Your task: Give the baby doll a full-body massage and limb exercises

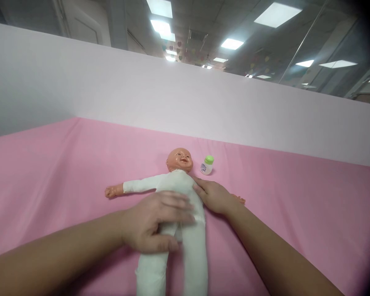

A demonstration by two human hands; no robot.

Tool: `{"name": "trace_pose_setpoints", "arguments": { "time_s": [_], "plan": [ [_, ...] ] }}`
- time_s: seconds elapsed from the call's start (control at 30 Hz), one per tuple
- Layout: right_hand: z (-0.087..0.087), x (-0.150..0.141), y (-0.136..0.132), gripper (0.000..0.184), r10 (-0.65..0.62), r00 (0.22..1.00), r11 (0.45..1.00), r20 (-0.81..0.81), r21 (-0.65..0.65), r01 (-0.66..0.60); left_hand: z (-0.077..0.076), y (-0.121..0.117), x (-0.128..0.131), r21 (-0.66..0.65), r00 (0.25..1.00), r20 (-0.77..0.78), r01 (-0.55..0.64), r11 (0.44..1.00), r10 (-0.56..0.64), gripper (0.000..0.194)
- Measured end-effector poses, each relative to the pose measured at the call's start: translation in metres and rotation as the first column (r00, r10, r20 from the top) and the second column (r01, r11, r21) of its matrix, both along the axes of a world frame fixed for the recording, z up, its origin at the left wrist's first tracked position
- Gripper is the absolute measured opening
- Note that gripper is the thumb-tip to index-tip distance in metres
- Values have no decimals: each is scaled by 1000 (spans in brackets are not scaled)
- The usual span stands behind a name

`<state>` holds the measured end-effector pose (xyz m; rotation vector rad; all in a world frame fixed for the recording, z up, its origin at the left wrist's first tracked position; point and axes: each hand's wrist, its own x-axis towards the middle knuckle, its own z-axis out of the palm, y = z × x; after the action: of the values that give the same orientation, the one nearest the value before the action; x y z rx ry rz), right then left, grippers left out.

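A baby doll with a white cloth body and plastic head and hands lies on its back, arms spread, on a pink sheet. My left hand is over the doll's lower belly and hips, fingers stretched out and slightly blurred; whether it presses on the cloth I cannot tell. At the doll's side, below its shoulder, rests my right hand, thumb on the chest and fingers partly hidden. It covers most of the doll's arm on that side, leaving the small plastic hand showing beyond my wrist.
Near the doll's head stands a small clear bottle with a green cap. A white wall panel borders the pink surface at the back. Above it show glass and ceiling lights.
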<state>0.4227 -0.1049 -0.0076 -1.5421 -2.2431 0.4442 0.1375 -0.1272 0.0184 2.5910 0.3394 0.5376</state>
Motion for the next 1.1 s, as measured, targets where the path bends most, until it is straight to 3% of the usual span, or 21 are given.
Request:
{"name": "trace_pose_setpoints", "arguments": {
  "time_s": [0.07,0.17,0.3,0.43,0.57,0.63,0.7,0.77,0.8,0.87,1.0,1.1],
  "plan": [
    [0,-2,0,53,-11,1000,1000,5,-4,12,5,-12,4,-48,994,-54,89,995,-91,58],
    [1,-4,-1,54,-17,1000,1000,10,-11,17,3,-8,9,-29,992,-96,74,997,-76,59],
    [2,-6,-2,54,-4,1000,1000,3,-7,4,-13,24,4,92,981,-105,-152,984,161,62],
    [1,-7,-2,52,24,1000,999,-17,29,-23,-28,56,-6,139,898,-146,-396,908,415,66],
    [3,-12,-9,52,61,998,984,-18,170,-57,-31,66,-9,133,824,-119,-539,831,554,62],
    [8,-21,-22,53,224,975,943,-15,255,-212,-30,65,-8,140,805,-119,-565,813,581,60],
    [17,-35,-41,50,479,878,840,7,286,-461,-28,63,-8,139,805,-121,-566,812,581,58],
    [26,-50,-61,48,647,762,736,35,235,-636,-27,62,-8,137,810,-122,-559,818,574,57],
    [29,-57,-69,49,706,706,687,57,188,-702,-27,62,-8,137,812,-122,-556,820,571,56],
    [32,-64,-76,55,733,675,666,84,118,-737,-29,62,-8,141,809,-121,-559,817,575,56],
    [23,-53,-55,75,588,803,800,99,72,-595,-32,64,-7,151,795,-141,-572,806,590,58],
    [11,-32,-26,69,410,907,907,96,64,-416,-34,66,-6,161,785,-149,-581,798,602,58]
  ]
}}
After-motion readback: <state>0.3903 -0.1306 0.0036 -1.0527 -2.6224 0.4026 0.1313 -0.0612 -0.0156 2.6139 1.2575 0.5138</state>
